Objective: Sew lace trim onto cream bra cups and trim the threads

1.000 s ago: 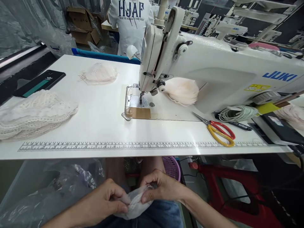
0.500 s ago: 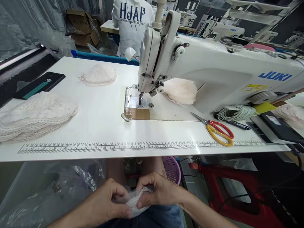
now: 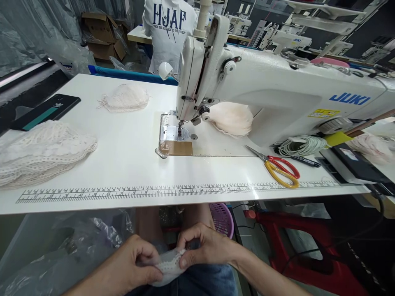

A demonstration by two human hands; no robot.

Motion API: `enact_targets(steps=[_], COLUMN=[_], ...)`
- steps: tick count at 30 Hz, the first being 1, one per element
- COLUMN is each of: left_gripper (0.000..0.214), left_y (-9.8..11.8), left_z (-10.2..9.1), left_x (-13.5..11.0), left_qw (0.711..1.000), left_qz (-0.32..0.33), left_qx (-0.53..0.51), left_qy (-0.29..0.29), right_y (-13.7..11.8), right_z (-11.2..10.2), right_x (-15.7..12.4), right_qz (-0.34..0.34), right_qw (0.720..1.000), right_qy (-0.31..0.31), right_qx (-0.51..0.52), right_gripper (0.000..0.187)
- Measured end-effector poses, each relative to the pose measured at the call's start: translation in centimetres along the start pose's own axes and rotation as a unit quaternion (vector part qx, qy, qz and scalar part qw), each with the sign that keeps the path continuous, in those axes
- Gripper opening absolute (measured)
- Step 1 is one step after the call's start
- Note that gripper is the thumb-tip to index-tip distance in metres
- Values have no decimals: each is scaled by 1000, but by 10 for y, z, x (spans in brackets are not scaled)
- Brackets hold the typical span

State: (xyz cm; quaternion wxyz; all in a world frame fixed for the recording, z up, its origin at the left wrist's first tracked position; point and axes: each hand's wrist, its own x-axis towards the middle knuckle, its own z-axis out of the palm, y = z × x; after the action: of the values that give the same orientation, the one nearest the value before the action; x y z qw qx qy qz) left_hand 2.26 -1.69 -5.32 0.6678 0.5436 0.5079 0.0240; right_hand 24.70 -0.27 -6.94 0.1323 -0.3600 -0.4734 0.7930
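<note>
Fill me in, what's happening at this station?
A person's left hand and right hand pinch a small, sheer white lace-trimmed fabric piece between them, below the edge of the white table. Above, on the table, stands a JUKI sewing machine. A pile of pale lace-edged fabric lies at left, and scissors lie at right.

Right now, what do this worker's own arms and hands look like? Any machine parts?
No machine parts show: there is an ungloved human left hand and an ungloved human right hand. The left forearm and right forearm show no sleeve, watch, bracelet or cable. Some fingers are partly hidden, so rings can't be ruled out.
</note>
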Motion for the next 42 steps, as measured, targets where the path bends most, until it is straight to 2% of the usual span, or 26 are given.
enact_targets(steps=[7, 12, 19, 27, 36, 42], left_gripper=[14, 13, 16, 16, 21, 19], left_y=[-3, -4, 0, 5, 11, 7], left_z=[1, 2, 3, 6, -3, -12], left_x=[2, 0, -1, -2, -8, -13], left_qw=[999, 998, 1000, 999, 982, 980], left_qz=[-6, 1, 3, -8, -29, -14], left_qx=[-52, -61, -25, -41, -170, -164], left_qy=[-17, -18, -2, 16, -71, -109], right_y=[-1, 2, 7, 13, 15, 11], right_z=[1, 3, 2, 3, 0, 1], right_x=[0, -1, 0, 3, 4, 4], right_qz=[-2, -16, -23, -22, -13, 8], right_qw=[999, 1000, 1000, 1000, 998, 997], right_qy=[-16, -7, 7, 11, 22, 34], right_qx=[39, -8, -14, 8, 55, 74], right_gripper=[47, 51, 43, 31, 30, 30])
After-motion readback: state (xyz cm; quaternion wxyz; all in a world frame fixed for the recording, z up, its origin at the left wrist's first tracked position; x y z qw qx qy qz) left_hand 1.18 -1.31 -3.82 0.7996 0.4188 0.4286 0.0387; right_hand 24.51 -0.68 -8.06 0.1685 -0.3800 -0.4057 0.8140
